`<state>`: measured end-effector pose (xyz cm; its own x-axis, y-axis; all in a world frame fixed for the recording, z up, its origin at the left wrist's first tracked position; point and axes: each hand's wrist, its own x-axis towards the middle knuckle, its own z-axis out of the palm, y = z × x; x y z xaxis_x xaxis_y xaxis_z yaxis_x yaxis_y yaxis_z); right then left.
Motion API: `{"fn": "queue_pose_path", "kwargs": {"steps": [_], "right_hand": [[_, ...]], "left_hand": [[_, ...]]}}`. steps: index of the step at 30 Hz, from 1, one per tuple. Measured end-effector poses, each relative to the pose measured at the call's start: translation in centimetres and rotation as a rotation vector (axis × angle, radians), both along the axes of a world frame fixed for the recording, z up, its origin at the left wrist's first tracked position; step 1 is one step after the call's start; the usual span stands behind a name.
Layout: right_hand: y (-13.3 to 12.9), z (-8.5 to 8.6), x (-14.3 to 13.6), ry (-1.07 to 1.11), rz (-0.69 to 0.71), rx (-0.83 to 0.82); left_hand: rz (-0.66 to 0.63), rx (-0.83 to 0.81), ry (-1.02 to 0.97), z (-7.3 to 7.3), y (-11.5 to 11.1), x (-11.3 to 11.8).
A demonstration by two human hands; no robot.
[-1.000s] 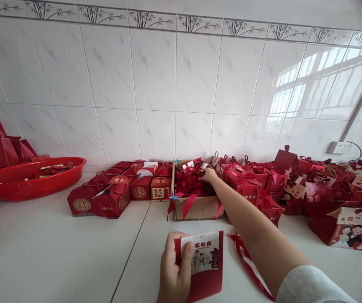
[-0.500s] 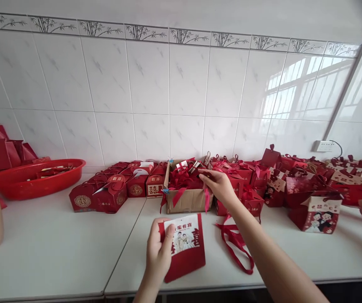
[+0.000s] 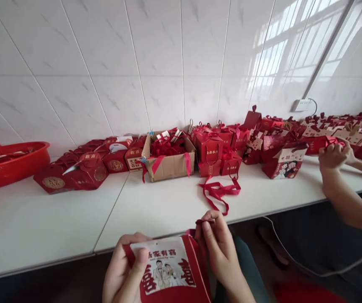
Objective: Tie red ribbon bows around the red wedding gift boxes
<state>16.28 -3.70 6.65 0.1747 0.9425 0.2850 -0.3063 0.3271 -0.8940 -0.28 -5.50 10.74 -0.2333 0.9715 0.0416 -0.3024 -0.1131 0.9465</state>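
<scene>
My left hand (image 3: 122,267) is closed around the left edge of a red gift box (image 3: 176,296), its thumb on the white front with the printed wedding couple. At the box's upper right, my right hand (image 3: 220,248) pinches a dark red ribbon (image 3: 203,221) between thumb and fingertips. Part of that ribbon hangs down behind my fingers, and how it meets the box is hidden. Both hands are just in front of the table edge. A loose loop of red ribbon (image 3: 219,191) lies on the white table (image 3: 155,206) beyond them.
A cardboard box (image 3: 171,166) of red ribbons stands near the wall. Several red gift boxes (image 3: 83,168) sit to its left, more to its right. A red plastic basin (image 3: 26,162) is at far left. Another person's hands (image 3: 335,155) handle something red at right.
My right hand has drawn back from the cardboard box with a ribbon and is now beside the gift box. The gift box has come closer to me. The view has tipped down.
</scene>
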Motion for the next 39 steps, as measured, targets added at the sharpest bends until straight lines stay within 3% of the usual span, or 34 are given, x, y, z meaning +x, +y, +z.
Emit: {"fn": "queue_pose_path", "kwargs": {"steps": [5, 10, 16, 22, 28, 32, 39], "right_hand": [[-0.8, 0.4, 1.5, -0.185, 0.026, 0.350], [-1.9, 0.9, 2.5, -0.292, 0.074, 0.642], [-2.1, 1.5, 3.2, -0.426, 0.094, 0.723], [-2.3, 1.2, 3.2, -0.422, 0.087, 0.662], [-2.0, 1.4, 2.9, -0.413, 0.041, 0.640], [-1.9, 1.3, 3.2, -0.457, -0.001, 0.619], [-1.8, 1.0, 3.3, -0.517, 0.043, 0.603]], "left_hand": [[-0.299, 0.078, 0.066, 0.3, -1.5, 0.1], [-0.463, 0.183, 0.190, 1.0, -3.0, 0.6], [-0.779, 0.194, 0.425, 0.9, -3.4, 0.1], [-0.706, 0.182, 0.549, 0.0, -3.8, -0.5], [-0.630, 0.165, 0.657, 0.4, -3.6, -0.8], [-0.651, 0.190, 0.642, 0.5, -3.1, -0.7], [-0.655, 0.129, 0.616, 0.6, -2.7, 0.2]]}}
